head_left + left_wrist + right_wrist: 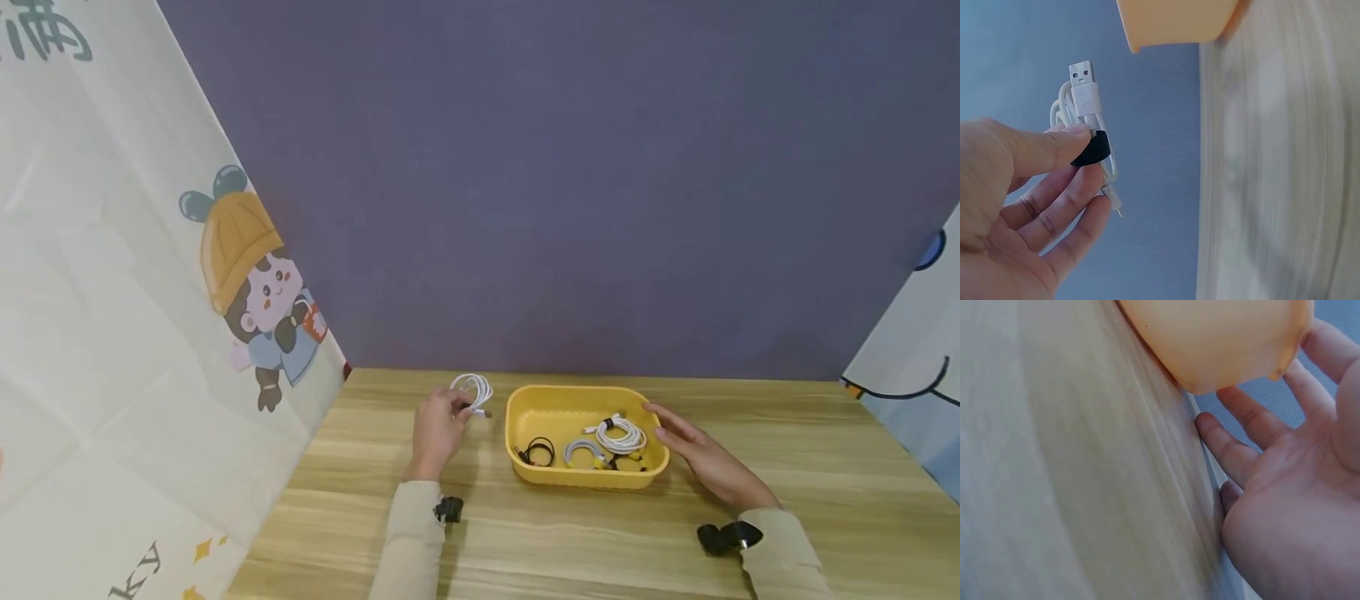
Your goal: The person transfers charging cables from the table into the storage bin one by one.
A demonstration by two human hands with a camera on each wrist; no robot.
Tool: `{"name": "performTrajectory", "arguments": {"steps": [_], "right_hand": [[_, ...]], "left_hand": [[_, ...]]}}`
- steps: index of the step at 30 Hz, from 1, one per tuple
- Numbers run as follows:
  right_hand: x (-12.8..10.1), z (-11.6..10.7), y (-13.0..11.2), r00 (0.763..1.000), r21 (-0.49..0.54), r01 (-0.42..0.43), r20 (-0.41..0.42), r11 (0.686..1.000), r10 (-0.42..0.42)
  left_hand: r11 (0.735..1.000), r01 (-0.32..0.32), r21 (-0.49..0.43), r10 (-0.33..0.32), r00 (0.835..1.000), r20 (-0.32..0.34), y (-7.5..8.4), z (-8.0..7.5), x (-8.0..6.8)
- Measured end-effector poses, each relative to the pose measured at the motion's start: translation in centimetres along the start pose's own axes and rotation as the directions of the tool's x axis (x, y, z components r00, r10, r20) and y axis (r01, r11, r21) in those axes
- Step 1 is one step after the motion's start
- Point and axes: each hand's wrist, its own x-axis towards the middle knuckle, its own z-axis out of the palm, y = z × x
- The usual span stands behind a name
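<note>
My left hand (438,427) pinches a coiled white USB cable (480,393) between thumb and fingers, left of the yellow basket (536,477). A black strap (1095,150) binds the coil at the pinch. In the left wrist view its USB plug (1086,95) points up and a smaller plug sticks out below. My right hand (708,462) is at the basket's right side, fingers extended and fingertips right at the rim. Inside the basket lie a white cable coil (621,437) with a black strap, a grey coil (581,448) and a thin black cable (542,450).
The basket stands on a wood-grain table (525,533). Behind the table rises a dark blue-grey panel (525,183). A white cloth (112,333) with a cartoon figure hangs at the left, and another printed cloth (915,350) at the right. Both wrists wear black camera mounts.
</note>
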Motion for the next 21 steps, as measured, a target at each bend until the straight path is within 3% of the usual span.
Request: {"name": "performTrajectory", "arguments": {"steps": [18,21], "right_hand": [[-0.1,-0.1,-0.1,1.0,-0.001,-0.001,0.002,1.0,0.001],[-0.1,0.0,-0.2,1.0,-0.003,0.001,0.001,1.0,-0.001]], "left_hand": [[0.996,-0.085,-0.006,0.085,0.996,-0.021,2.0,0.1,0.2],[0.997,-0.076,-0.002,0.076,0.997,-0.018,2.2,0.0,0.2]]}}
